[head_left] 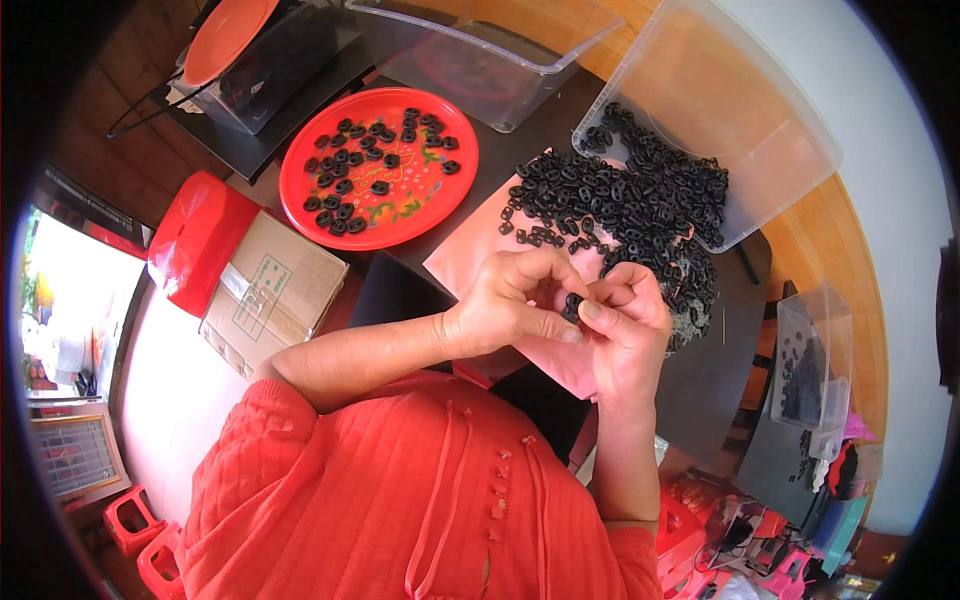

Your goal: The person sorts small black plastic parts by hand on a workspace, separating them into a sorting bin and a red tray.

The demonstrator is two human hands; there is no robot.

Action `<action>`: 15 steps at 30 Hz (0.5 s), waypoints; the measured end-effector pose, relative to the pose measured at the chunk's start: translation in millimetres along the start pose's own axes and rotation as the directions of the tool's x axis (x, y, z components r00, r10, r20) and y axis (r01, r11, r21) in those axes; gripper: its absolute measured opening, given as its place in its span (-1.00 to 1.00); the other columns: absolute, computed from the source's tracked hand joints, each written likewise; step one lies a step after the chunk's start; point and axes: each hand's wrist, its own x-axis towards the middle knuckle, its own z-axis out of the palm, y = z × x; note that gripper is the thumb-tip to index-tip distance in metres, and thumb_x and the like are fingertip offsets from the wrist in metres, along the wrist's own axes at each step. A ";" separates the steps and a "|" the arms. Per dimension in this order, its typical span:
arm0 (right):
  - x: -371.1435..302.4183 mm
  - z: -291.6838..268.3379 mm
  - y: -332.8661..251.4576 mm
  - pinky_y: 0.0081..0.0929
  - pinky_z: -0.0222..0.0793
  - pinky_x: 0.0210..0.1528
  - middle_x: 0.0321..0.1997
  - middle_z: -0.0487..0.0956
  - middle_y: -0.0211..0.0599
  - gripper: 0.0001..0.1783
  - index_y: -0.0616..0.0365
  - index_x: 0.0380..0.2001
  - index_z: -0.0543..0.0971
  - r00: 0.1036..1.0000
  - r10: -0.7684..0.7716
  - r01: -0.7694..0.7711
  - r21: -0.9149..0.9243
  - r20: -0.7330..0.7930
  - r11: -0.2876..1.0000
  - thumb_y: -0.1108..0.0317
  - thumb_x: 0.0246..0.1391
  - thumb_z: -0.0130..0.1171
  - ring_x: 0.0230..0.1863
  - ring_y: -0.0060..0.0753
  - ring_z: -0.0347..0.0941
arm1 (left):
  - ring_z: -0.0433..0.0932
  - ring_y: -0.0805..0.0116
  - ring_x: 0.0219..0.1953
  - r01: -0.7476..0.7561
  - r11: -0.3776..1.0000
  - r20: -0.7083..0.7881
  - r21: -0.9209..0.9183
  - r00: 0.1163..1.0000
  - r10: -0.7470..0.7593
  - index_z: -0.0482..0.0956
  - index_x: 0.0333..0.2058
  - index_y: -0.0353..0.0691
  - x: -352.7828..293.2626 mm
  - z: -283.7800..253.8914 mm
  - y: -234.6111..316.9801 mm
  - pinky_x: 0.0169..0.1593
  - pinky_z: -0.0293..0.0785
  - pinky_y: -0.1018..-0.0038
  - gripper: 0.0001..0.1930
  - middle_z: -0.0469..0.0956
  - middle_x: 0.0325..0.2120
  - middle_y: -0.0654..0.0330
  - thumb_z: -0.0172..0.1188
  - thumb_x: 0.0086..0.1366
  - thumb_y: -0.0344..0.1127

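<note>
My left hand (510, 305) pinches a small black oval piece (571, 307) between thumb and forefinger, above the table's near edge. From the other side, my right hand (630, 330) closes its thumb and fingers at the same piece, fingertips meeting those of the left. Just beyond my hands, a heap of similar black pieces (640, 200), which look like small plastic parts with holes, spreads over a pink sheet (465, 250). Further left, a round red tray (430, 220) with a printed pattern carries several more black pieces, lying singly.
A clear plastic bin (725, 110) lies tipped behind the heap, its opening toward it. Another clear bin (480, 50) stands at the back. Left are a cardboard box (275, 290) and a red plastic stool (200, 240). At right, a clear container (815, 350) holds black pieces.
</note>
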 end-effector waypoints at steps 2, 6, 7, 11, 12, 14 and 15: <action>-1.0 1.3 1.2 -0.57 0.43 -0.26 -0.37 0.58 -0.12 -0.62 0.26 -0.18 0.37 1.000 0.011 -0.011 0.036 0.012 0.999 0.77 -0.07 0.19 -0.39 -0.43 0.51 | 0.37 0.64 -0.44 -0.029 0.997 0.005 0.077 1.000 0.028 0.55 -0.30 -0.21 -1.7 0.8 1.4 -0.37 0.33 0.65 -0.63 0.43 -0.47 0.38 0.54 -0.08 -0.46; -4.5 5.0 8.8 -0.59 0.40 -0.26 -0.37 0.59 -0.14 -0.63 0.21 -0.22 0.38 1.000 -0.014 0.015 0.095 -0.011 0.995 0.73 -0.11 0.19 -0.36 -0.41 0.52 | 0.42 0.64 -0.41 -0.102 0.991 0.033 0.091 0.995 0.099 0.54 -0.29 -0.21 -5.0 -1.7 1.1 -0.35 0.34 0.63 -0.65 0.49 -0.41 0.39 0.52 -0.05 -0.48; -4.5 5.7 10.7 -0.57 0.41 -0.23 -0.35 0.59 -0.12 -0.62 0.21 -0.21 0.38 0.999 -0.035 0.034 0.101 0.005 0.994 0.74 -0.11 0.18 -0.34 -0.38 0.53 | 0.42 0.64 -0.42 -0.123 0.988 0.034 0.094 0.992 0.121 0.54 -0.28 -0.21 -5.7 -2.7 0.2 -0.37 0.34 0.63 -0.64 0.49 -0.41 0.39 0.52 -0.04 -0.47; -4.7 9.8 11.7 -0.51 0.47 -0.26 -0.37 0.58 -0.05 -0.63 0.26 -0.21 0.36 0.996 -0.088 0.088 0.122 -0.010 0.989 0.80 -0.08 0.14 -0.39 -0.37 0.52 | 0.41 0.63 -0.45 -0.248 0.961 0.016 0.123 0.969 0.248 0.52 -0.25 -0.22 -4.7 2.4 -4.6 -0.42 0.33 0.63 -0.60 0.49 -0.41 0.36 0.53 -0.04 -0.43; -5.1 10.2 12.3 -0.51 0.47 -0.26 -0.37 0.57 -0.06 -0.63 0.25 -0.21 0.35 0.994 -0.110 0.112 0.104 -0.018 0.988 0.80 -0.08 0.14 -0.40 -0.37 0.52 | 0.41 0.63 -0.45 -0.248 0.961 0.015 0.123 0.969 0.248 0.52 -0.25 -0.22 -4.5 2.9 -4.1 -0.42 0.33 0.63 -0.60 0.49 -0.41 0.36 0.53 -0.04 -0.43; -5.1 10.1 13.7 -0.52 0.47 -0.26 -0.37 0.57 -0.06 -0.63 0.25 -0.22 0.35 0.991 -0.132 0.133 0.084 -0.024 0.987 0.80 -0.09 0.14 -0.40 -0.37 0.51 | 0.41 0.61 -0.48 -0.281 0.940 0.009 0.192 0.959 0.285 0.51 -0.24 -0.23 -4.1 3.1 -1.5 -0.47 0.32 0.62 -0.59 0.49 -0.42 0.33 0.53 -0.02 -0.37; -4.6 9.5 15.0 -0.52 0.47 -0.27 -0.38 0.56 -0.07 -0.63 0.24 -0.23 0.35 0.991 -0.133 0.134 0.090 -0.021 0.987 0.80 -0.09 0.13 -0.40 -0.37 0.51 | 0.41 0.61 -0.48 -0.281 0.940 0.008 0.192 0.959 0.285 0.51 -0.24 -0.23 -3.2 1.7 0.0 -0.47 0.32 0.62 -0.59 0.49 -0.42 0.33 0.53 -0.02 -0.37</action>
